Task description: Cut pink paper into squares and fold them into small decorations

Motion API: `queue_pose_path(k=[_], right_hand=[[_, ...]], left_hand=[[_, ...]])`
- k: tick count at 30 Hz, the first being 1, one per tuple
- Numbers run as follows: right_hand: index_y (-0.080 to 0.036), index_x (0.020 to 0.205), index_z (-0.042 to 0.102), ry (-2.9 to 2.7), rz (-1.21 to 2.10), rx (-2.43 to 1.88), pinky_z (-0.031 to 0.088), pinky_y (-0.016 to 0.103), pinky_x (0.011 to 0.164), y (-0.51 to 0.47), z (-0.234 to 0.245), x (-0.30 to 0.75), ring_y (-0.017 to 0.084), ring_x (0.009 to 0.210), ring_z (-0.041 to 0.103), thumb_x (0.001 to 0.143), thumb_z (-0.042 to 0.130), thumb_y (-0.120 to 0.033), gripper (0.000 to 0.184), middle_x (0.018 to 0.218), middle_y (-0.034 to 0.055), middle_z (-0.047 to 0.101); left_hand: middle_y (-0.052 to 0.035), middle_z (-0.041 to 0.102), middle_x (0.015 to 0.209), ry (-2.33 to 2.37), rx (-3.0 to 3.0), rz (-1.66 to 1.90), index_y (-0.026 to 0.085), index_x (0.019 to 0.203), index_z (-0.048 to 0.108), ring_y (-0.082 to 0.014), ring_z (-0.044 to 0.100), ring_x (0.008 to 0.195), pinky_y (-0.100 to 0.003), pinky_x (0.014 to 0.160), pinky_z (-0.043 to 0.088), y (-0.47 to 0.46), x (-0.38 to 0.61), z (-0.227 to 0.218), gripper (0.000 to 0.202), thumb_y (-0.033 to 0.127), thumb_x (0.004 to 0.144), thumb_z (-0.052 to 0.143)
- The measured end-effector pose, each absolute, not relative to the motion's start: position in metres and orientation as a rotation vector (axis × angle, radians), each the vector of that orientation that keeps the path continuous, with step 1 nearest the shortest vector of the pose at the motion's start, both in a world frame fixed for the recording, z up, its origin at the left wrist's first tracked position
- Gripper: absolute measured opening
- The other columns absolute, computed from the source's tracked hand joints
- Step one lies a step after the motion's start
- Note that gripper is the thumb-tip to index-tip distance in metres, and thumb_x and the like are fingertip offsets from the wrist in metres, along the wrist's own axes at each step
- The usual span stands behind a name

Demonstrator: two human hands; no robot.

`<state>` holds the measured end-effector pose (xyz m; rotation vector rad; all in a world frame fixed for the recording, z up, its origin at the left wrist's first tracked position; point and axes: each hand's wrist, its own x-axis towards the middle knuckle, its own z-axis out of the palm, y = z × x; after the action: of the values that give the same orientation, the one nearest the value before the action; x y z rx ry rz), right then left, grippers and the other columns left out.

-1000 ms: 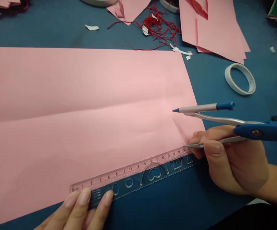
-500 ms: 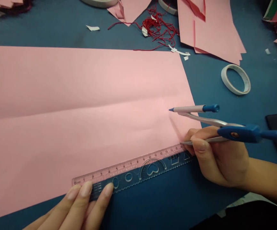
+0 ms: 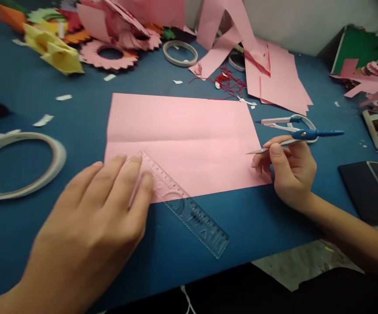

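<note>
A creased sheet of pink paper point(image 3: 182, 122) lies in front of me. My left hand point(image 3: 93, 218) holds one end of a clear plastic ruler point(image 3: 189, 209) between thumb and fingers. The ruler slants across the paper's near edge, its far end over the blue table. At the paper's right side my right hand point(image 3: 290, 170) pinches a blue and white drawing compass point(image 3: 303, 134) by one leg. The compass's legs are spread, with the metal point and the pencil-like leg both facing left. Some fingers of my right hand rest on or just above the paper's right edge.
Rolls of tape stand at the left point(image 3: 58, 152) and back point(image 3: 180, 54). Behind the sheet are tangled red thread point(image 3: 229, 83), stacked pink papers point(image 3: 280, 78) and folded paper crafts point(image 3: 110, 56). A black flat object point(image 3: 368, 192) and a phone-like device point(image 3: 376, 128) lie at the right.
The ruler has left the paper's near edge and turned to a steep slant with my left hand. My right hand still grips the compass. The view has pulled back, showing more of the table.
</note>
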<state>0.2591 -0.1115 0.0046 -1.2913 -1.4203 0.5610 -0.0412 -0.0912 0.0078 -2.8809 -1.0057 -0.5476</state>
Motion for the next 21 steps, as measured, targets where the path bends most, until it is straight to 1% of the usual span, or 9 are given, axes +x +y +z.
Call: queue_pose_path(k=[1,3,5,7,9,11,13,15,21], right_hand=[[-0.023,0.088,0.057,-1.431,0.543,-1.271,0.038,0.021,0.034,-0.110,0.007,0.256,0.010,0.047,0.059,0.090,0.056,-0.025,0.003,0.065,-0.0034,0.060],[-0.023,0.087,0.058,-1.445,0.561,-1.249,0.039,0.022,0.036,-0.106,0.011,0.248,0.012,0.051,0.062,0.090,0.056,-0.025,0.004,0.071,-0.0012,0.064],[-0.022,0.085,0.057,-1.442,0.704,-1.227,0.039,0.022,0.036,-0.101,0.017,0.237,0.014,0.054,0.063,0.091,0.056,-0.027,0.007,0.073,0.0008,0.068],[-0.021,0.081,0.054,-1.404,0.917,-1.219,0.041,0.022,0.037,-0.093,0.024,0.222,0.015,0.058,0.064,0.091,0.056,-0.030,0.014,0.076,0.0033,0.070],[-0.020,0.076,0.051,-1.351,1.087,-1.220,0.042,0.022,0.038,-0.082,0.030,0.204,0.015,0.056,0.064,0.091,0.056,-0.035,0.022,0.072,0.0040,0.069],[-0.020,0.072,0.049,-1.321,1.170,-1.201,0.041,0.022,0.038,-0.070,0.034,0.184,0.013,0.049,0.060,0.092,0.053,-0.041,0.030,0.063,0.0021,0.066],[-0.020,0.070,0.047,-1.315,1.198,-1.156,0.039,0.022,0.038,-0.057,0.036,0.163,0.011,0.045,0.058,0.092,0.051,-0.043,0.032,0.058,0.0004,0.063],[-0.021,0.074,0.046,-1.339,1.210,-1.105,0.038,0.022,0.039,-0.044,0.035,0.142,0.011,0.045,0.057,0.092,0.051,-0.041,0.028,0.057,-0.0011,0.062],[-0.022,0.078,0.049,-1.447,1.250,-1.042,0.039,0.022,0.041,-0.018,0.018,0.104,0.009,0.050,0.058,0.088,0.056,-0.050,0.030,0.058,-0.0047,0.057]], left_hand=[[-0.0351,0.054,0.127,-0.981,-2.783,-0.443,-0.004,0.126,0.055,-0.0511,0.057,0.110,-0.065,0.085,0.049,-0.091,-0.036,0.011,0.046,0.018,0.086,0.057],[-0.0327,0.064,0.110,-0.923,-2.777,-0.413,-0.003,0.118,0.061,-0.0447,0.065,0.094,-0.056,0.073,0.056,-0.093,-0.028,0.014,0.042,0.028,0.091,0.052],[-0.0297,0.066,0.108,-0.930,-2.779,-0.431,0.001,0.111,0.066,-0.0393,0.067,0.095,-0.049,0.074,0.058,-0.090,-0.026,0.016,0.039,0.031,0.094,0.048],[-0.0241,0.067,0.105,-0.948,-2.866,-0.461,0.006,0.102,0.070,-0.0343,0.066,0.098,-0.045,0.078,0.057,-0.080,-0.032,0.018,0.033,0.027,0.094,0.046],[-0.0189,0.065,0.112,-0.970,-3.009,-0.531,0.011,0.096,0.071,-0.0304,0.062,0.107,-0.043,0.087,0.054,-0.065,-0.043,0.020,0.030,0.026,0.094,0.045],[-0.0187,0.059,0.125,-1.073,-3.059,-0.513,0.009,0.112,0.065,-0.0306,0.057,0.115,-0.044,0.094,0.051,-0.050,-0.053,0.020,0.035,0.034,0.091,0.051],[-0.0231,0.051,0.135,-1.170,-3.036,-0.347,0.003,0.128,0.053,-0.0352,0.050,0.124,-0.048,0.098,0.047,-0.040,-0.061,0.019,0.059,0.046,0.087,0.056],[-0.0245,0.045,0.142,-1.192,-3.024,-0.153,0.000,0.136,0.044,-0.0369,0.045,0.129,-0.050,0.102,0.043,-0.034,-0.066,0.018,0.073,0.054,0.087,0.053],[-0.0095,0.043,0.148,-1.092,-3.165,-0.085,0.016,0.141,0.043,-0.0294,0.049,0.129,-0.043,0.106,0.039,-0.026,-0.091,0.017,0.066,0.059,0.090,0.045]])
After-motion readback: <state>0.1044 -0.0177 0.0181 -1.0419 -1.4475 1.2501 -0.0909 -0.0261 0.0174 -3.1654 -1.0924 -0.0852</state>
